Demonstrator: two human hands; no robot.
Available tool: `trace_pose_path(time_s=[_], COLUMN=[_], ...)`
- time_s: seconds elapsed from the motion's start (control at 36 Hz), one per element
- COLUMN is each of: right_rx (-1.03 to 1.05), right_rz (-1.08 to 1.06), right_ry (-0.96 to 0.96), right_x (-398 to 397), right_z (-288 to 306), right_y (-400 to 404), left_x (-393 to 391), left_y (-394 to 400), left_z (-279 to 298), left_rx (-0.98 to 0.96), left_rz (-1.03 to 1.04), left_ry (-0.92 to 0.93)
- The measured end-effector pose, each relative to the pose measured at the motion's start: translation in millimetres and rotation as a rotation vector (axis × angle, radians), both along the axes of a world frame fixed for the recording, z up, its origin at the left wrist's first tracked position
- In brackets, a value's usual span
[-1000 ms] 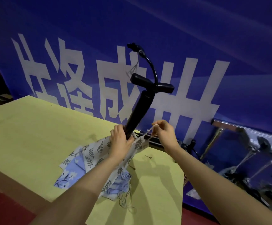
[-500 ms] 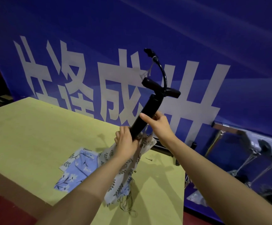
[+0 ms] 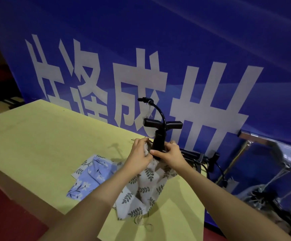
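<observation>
both hands sit at the black pump [image 3: 159, 142]: left hand [image 3: 139, 154] curls, gripping the leaf-print bag [image 3: 146, 186] mouth; right hand [image 3: 170, 156] wraps fingers round the barrel.

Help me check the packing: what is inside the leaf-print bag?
The black pump stands in the bag, handle and hose sticking out above. The left hand grips the bag's mouth, the right hand the pump's barrel. Its lower end and anything else inside are covered.
</observation>
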State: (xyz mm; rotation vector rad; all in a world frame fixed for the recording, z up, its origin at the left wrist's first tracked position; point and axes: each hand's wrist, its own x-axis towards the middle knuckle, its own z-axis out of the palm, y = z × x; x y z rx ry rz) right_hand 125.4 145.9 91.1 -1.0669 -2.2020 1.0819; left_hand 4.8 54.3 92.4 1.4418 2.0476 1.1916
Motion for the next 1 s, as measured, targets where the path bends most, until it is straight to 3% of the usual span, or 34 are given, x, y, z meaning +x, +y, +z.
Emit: trace_pose_path(time_s=[0.08,0.17,0.28,0.36,0.44,0.64,0.75,0.89,1.0], right_rx=[-0.008,0.013,0.052,0.072,0.117,-0.030,0.047,0.305,0.327], right_rz=[-0.009,-0.013,0.006,0.035,0.064,0.145,0.158,0.060,-0.034], right_ry=[-0.036,-0.078,-0.128,-0.138,-0.170,-0.142,-0.135,-0.066,0.064], right_x=[-0.6,-1.2,-0.8,-1.2,-0.6,16.4,31.0,39.8,36.5], right_z=[-3.4,-3.7,-1.6,1.5,7.2,14.7,20.8,25.6,29.7], right_y=[0.6,1.0,1.1,0.4,-0.9,4.5,8.9,5.7,3.6], left_x=[-2.6,-3.7,-0.3,3.8,5.2,14.7,14.9,13.1,17.2], left_y=[-3.2,-5.4,-1.2,9.6,18.4,19.2,20.1,19.4,18.2], left_z=[-2.3,2.4,26.2,43.9,56.0,70.5,69.5,62.6,64.2], left_rx=[0.054,0.245,0.437,0.347,0.230,0.016,-0.046,0.094,0.153], left_rz=[0.084,0.230,0.265,0.217,0.150,0.079,0.125,0.204,0.227], left_ry=[-0.043,0.068,0.445,0.780,0.984,1.037,1.038,1.151,1.172])
